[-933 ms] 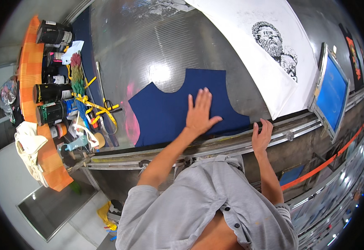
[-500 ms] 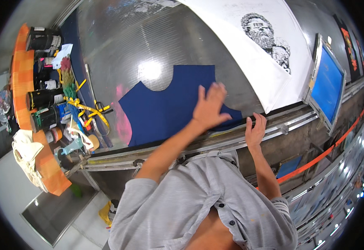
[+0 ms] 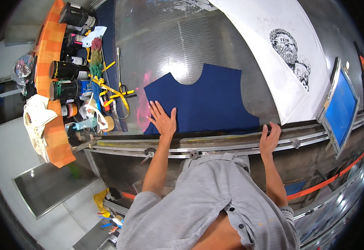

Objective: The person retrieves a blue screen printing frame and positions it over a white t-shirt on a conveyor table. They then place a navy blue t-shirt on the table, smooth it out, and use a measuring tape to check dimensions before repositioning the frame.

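Observation:
A navy cut fabric piece [image 3: 207,102], shaped like a shirt panel with a scooped neckline, lies flat on the dark glossy table [image 3: 161,37]. My left hand [image 3: 162,121] rests open on its left portion, fingers spread, beside a pink stain on the tabletop. My right hand [image 3: 270,137] is at the table's near edge, just right of the fabric's lower corner, fingers slightly bent and apart, holding nothing. Further right, a white fabric [image 3: 292,18] printed with a black bearded portrait lies with one edge folded over.
Left are an orange board [image 3: 52,41], ink tubs [image 3: 65,70], yellow tape measure, scissors and cream cloth [image 3: 38,116]. A blue framed screen [image 3: 341,108] stands at right. Metal rails [image 3: 232,146] run along the near edge, above a red bar [image 3: 315,187].
My left hand has slid leftward over the navy piece, from its right half to its left portion. The whole view has shifted slightly; my right hand stays by the table edge.

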Tool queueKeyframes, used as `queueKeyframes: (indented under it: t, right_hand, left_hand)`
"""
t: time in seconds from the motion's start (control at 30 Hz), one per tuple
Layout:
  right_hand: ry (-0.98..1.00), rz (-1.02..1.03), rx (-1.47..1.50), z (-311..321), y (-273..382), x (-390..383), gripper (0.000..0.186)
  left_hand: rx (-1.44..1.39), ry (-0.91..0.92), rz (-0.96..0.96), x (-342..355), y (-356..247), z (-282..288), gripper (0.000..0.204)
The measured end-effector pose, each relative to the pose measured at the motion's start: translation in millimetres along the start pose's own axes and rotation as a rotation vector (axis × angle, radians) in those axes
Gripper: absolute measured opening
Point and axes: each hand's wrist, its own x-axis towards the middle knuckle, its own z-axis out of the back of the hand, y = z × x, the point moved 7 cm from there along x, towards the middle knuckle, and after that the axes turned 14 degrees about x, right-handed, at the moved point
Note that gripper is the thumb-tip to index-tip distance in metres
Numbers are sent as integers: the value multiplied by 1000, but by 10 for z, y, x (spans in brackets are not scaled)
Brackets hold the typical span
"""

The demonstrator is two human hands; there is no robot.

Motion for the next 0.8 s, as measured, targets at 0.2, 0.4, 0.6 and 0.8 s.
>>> queueKeyframes:
  t: [0.2, 0.4, 0.6, 0.8]
  right_hand:
    - [-12, 1, 4, -28, -42, -41, 31]
    - [-73, 16, 40, -69, -106, -48, 31]
    - [-71, 39, 150, 108, -70, -79, 37]
    - [-409, -24, 60, 1622, -661, 101, 33]
  left_hand:
    - [26, 29, -251, 39, -1135, 118, 99]
    - [-4, -81, -630, 52, -2432, 376, 94]
    - [12, -82, -632, -86, -2566, 477, 84]
    - [42, 12, -638, -909, -2230, 380, 82]
